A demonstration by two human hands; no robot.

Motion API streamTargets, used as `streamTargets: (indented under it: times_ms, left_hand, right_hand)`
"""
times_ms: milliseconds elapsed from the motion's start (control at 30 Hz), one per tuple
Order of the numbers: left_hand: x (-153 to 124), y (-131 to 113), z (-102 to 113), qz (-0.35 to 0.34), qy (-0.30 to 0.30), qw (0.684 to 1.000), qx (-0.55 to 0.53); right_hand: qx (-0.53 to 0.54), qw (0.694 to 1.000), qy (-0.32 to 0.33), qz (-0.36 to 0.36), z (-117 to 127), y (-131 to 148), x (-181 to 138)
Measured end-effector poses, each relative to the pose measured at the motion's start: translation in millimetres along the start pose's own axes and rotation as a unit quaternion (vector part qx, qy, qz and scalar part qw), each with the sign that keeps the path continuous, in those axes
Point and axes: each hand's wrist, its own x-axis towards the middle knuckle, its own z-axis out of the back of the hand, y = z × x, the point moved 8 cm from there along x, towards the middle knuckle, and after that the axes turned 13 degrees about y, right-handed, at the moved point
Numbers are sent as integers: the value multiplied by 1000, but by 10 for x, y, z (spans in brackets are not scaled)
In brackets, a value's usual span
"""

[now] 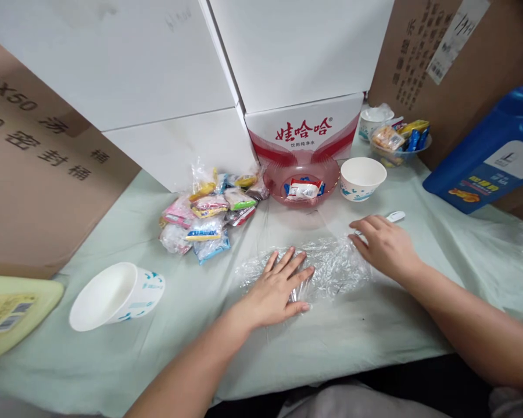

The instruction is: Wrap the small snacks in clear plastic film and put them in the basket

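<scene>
A crumpled sheet of clear plastic film (335, 267) lies on the cloth in front of me. My left hand (281, 284) presses flat on its left part, fingers spread, holding nothing. At the film's right edge is my right hand (386, 247), with fingers bent and thumb and forefinger close together. A slim white tool (396, 217) sticks out behind that hand, and a bit of white shows between the fingertips. Most of the tool is hidden, so its kind is unclear. Beyond the film stands a pink clear bowl (272, 180) with a few small packets (305, 189) inside.
A heap of wrapped snacks (209, 209) lies left of the bowl. Paper bowls stand right (362, 180) and tip over at left (146, 293). A snack dish (401, 154), blue bottle (483, 157), yellow-green container (17, 316) and cartons (305, 130) border the green cloth (192, 325).
</scene>
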Motion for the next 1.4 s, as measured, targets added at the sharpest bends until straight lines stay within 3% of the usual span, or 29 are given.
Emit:
streamTargets:
  times_ms: [67, 167, 267, 400, 500, 567, 633, 700, 767, 833, 900, 1033, 1133, 1200, 1400]
  left_hand:
    - [6, -6, 9, -10, -4, 1000, -4]
    - [13, 54, 20, -14, 1, 1000, -3]
    - [-9, 199, 48, 3, 11, 1000, -3]
    - [-47, 338, 84, 27, 14, 1000, 2]
    - [-45, 341, 79, 27, 13, 1000, 5]
    - [-37, 332, 67, 26, 14, 1000, 6]
    - [-34, 330, 63, 24, 14, 1000, 7]
    - [-37, 338, 65, 24, 15, 1000, 10]
    - [-42, 350, 68, 28, 20, 999, 12]
    - [-48, 357, 72, 32, 26, 999, 14]
    - [-53, 357, 77, 36, 28, 999, 15]
    - [-60, 346, 83, 38, 23, 999, 20]
    - [-63, 344, 78, 38, 21, 999, 28]
    - [-66, 348, 74, 40, 20, 998, 33]
    - [-91, 308, 108, 28, 2, 998, 49]
  right_hand:
    - [62, 987, 35, 143, -68, 302, -59]
    - [100, 938, 169, 285, -315, 582, -169]
    - [85, 931, 229, 269, -380, 378, -163]
    - [46, 973, 148, 170, -64, 8, -97]
    - [78, 960, 123, 238, 84, 298, -190]
    - [103, 925, 158, 329, 49, 622, -298]
    - [98, 904, 206, 363, -42, 769, -351]
    - [58, 920, 240, 304, -127, 627, -294]
    - [2, 946, 254, 202, -146, 295, -204]
    - [-46, 961, 247, 119, -91, -12, -147]
    - [-53, 972, 220, 72, 0, -147, -118]
    - [54, 985, 162, 16, 63, -11, -87]
    - [129, 970, 206, -5, -114, 163, -76]
    - [135, 966, 221, -12, -208, 207, -67]
    - [140, 972, 186, 6, -258, 144, -24]
